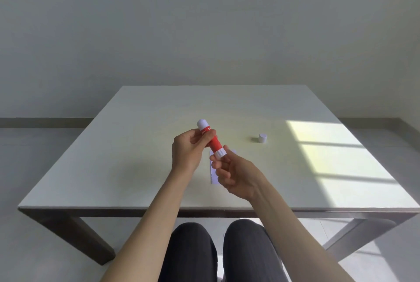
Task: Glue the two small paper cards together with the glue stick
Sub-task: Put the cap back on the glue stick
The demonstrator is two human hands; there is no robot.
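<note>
Glue stick is held tilted above the surface, over its middle. Left hand has its fingers pinching the red barrel; right hand has its fingers pinching the white base knob. Cap stands apart, toward the right edge. Judgement: the step is twisting the base; turn it slightly, since too much exposed glue smears. Paper cards lie beneath the hands, largely hidden; count not confirmable. Nothing else obstructs.
</note>
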